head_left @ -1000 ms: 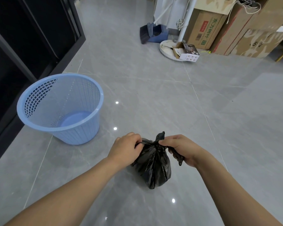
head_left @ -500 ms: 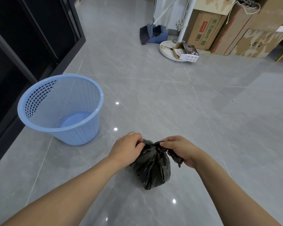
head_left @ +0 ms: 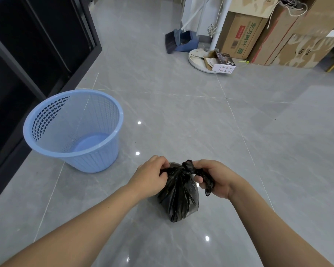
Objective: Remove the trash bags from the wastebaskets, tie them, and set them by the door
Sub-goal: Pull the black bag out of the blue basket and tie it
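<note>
Since a half-second back: knot drawn tighter, bag neck risen between the hands. Head view: black trash bag [head_left: 178,197] on floor tiles beside emptied blue wastebasket [head_left: 73,130]. Left hand [head_left: 149,178] and right hand [head_left: 213,177] each closed on a bag ear. Risks, judged: thin plastic tearing under pull; knot slipping loose.

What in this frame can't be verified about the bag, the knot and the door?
- Contents of the black trash bag: opaque plastic, head view.
- Knot tightness: partly covered by left hand and right hand.
- Door: none identifiable.
- Blue wastebasket far wall outside: hidden by itself.
</note>
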Action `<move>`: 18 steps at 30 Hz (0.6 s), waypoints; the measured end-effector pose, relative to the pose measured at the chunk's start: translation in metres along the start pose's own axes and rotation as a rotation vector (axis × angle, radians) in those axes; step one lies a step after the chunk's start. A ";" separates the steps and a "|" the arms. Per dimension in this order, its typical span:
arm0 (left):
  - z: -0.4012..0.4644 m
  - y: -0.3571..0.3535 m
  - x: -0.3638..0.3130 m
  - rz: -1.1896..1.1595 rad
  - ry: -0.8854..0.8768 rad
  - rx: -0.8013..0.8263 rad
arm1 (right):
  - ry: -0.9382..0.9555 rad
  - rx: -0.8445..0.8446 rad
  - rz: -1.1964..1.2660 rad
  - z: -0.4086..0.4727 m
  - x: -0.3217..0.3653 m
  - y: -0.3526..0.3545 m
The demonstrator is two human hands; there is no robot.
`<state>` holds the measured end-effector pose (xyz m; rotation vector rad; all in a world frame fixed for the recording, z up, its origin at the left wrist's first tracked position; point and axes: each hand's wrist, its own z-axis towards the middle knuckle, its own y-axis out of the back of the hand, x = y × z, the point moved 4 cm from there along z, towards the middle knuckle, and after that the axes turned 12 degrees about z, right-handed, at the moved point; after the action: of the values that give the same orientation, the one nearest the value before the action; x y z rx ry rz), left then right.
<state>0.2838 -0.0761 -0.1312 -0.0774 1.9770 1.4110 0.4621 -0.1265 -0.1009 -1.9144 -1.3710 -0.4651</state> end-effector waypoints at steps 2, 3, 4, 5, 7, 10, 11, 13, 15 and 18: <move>-0.004 0.001 0.000 -0.004 -0.029 0.010 | 0.008 -0.004 -0.020 -0.001 0.002 -0.002; -0.006 0.002 -0.001 -0.008 -0.037 0.013 | 0.019 -0.034 -0.050 -0.002 0.003 -0.002; -0.008 0.002 0.000 -0.018 -0.035 0.015 | 0.032 -0.084 -0.085 -0.003 0.004 -0.001; -0.010 0.002 0.001 -0.033 -0.029 0.014 | 0.042 -0.134 -0.116 -0.004 0.004 0.000; -0.013 0.001 0.004 -0.066 -0.012 0.021 | 0.061 -0.190 -0.144 -0.003 0.003 0.001; -0.015 -0.002 0.006 -0.103 -0.014 0.032 | 0.112 -0.265 -0.152 -0.002 0.003 0.004; -0.016 -0.002 0.004 -0.114 -0.020 0.030 | 0.130 -0.289 -0.172 -0.002 0.004 0.005; -0.016 -0.003 -0.001 -0.115 -0.030 0.008 | 0.149 -0.304 -0.219 -0.002 0.005 0.005; -0.014 -0.004 -0.005 -0.108 -0.029 -0.035 | 0.140 -0.279 -0.247 -0.002 0.005 0.003; -0.010 -0.005 -0.008 -0.116 -0.022 -0.046 | 0.134 -0.254 -0.274 -0.002 0.003 -0.002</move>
<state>0.2868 -0.0894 -0.1293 -0.1934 1.8909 1.3767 0.4621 -0.1258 -0.0967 -1.8577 -1.5504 -0.9237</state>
